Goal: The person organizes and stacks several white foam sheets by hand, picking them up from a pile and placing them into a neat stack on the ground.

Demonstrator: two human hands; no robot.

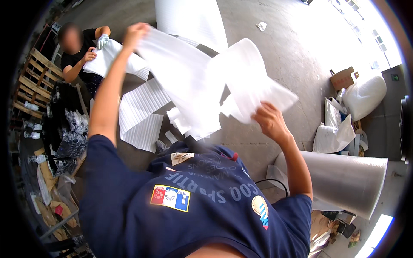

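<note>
White and half see-through, a thin sheet (189, 73) spans from my left hand (137, 33) to my right hand (267, 117), in the air above the grey floor (309, 64). My left hand is closed on the sheet's far left corner, with the arm raised. My right hand, a little blurred, has its fingers bent and pinching the sheet's near right edge. Between the two, the sheet sags and folds, its near end hanging toward my dark blue shirt (193, 215).

Below the sheet's left side, a ribbed strip (144, 103) lies bent on the floor, and small white scraps (176, 118) show just beside its hanging end. Beyond the sheet is a big piece of white foam (189, 17). Left of the sheet, a co-worker (81, 53) in black holds another white piece (114, 58) with one bare hand and one gloved hand. Farther left of the sheet is a wooden pallet (38, 79).

Well to the right of the sheet, I see a brown box (343, 78) near a plump white sack (365, 95). Nearer me than the sheet, on its right, is a large clear roll (344, 182).
</note>
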